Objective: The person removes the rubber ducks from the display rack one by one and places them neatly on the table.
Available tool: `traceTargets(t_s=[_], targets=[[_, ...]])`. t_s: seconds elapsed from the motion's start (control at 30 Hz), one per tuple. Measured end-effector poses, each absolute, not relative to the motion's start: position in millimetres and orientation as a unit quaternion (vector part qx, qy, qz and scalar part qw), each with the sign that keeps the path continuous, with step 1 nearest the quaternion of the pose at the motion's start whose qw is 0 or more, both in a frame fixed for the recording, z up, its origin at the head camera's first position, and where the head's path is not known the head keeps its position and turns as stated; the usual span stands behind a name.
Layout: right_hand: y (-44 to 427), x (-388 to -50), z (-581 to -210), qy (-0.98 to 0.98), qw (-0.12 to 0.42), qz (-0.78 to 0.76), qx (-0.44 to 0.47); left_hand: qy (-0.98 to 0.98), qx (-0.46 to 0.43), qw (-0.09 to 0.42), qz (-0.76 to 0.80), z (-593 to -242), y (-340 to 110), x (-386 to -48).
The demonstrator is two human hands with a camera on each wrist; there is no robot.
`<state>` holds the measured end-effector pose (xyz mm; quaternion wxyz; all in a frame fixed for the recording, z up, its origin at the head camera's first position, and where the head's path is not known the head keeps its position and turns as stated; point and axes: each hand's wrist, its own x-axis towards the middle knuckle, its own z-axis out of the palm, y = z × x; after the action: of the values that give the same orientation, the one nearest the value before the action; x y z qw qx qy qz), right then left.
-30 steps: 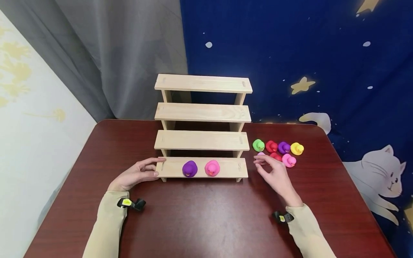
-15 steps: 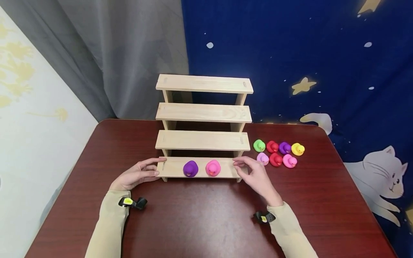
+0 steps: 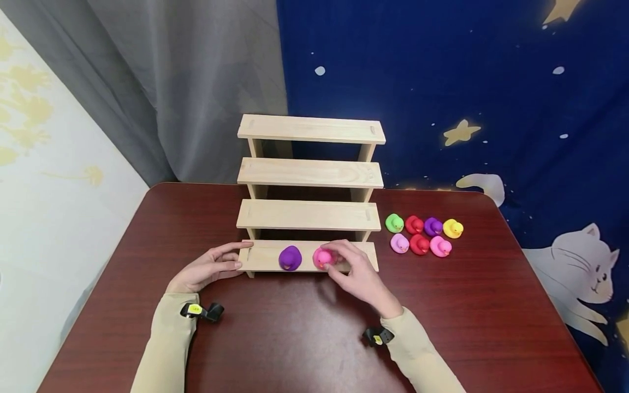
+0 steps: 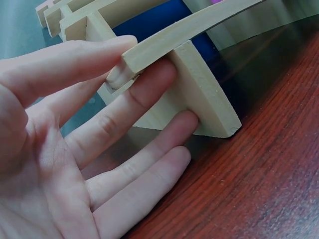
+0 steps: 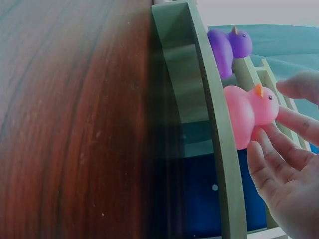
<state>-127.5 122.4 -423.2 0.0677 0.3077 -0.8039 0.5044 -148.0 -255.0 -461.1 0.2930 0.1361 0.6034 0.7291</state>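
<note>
A stepped wooden shelf stands on the table, with a purple rubber duck and a pink rubber duck on its lowest board. My left hand grips the left end of that board; in the left wrist view the board's corner lies between thumb and fingers. Around the pink duck, from the right, is my right hand. The right wrist view has its fingers curving close behind the pink duck, while the thumb stands apart from the duck's head.
Right of the shelf, several small rubber ducks sit in two rows, among them a green duck, a yellow duck and a lilac duck. The reddish-brown table meets a grey curtain and a blue curtain behind.
My right hand has moved left from beside the loose ducks, across the shelf's right end, to the pink duck. The left hand keeps its place on the board.
</note>
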Motion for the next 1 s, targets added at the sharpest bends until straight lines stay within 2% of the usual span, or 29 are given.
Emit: traceTargets(t_s=[0.23,0.53,1.0], targets=[[120.2,-126.4,-425.8,-0.805,0.060,0.512,0.294,0.604,0.139,0.293,0.728,-459.5,-253.4,-147.4],[121.7,-128.3,-426.3,-0.818,0.098,0.484,0.296,0.602,0.139,0.295,0.729,-458.8,-252.8,-147.1],[131.5,-129.0,-425.3,-0.808,0.120,0.508,0.273,0.608,0.130,0.289,0.728,-459.3,-252.9,-146.3]])
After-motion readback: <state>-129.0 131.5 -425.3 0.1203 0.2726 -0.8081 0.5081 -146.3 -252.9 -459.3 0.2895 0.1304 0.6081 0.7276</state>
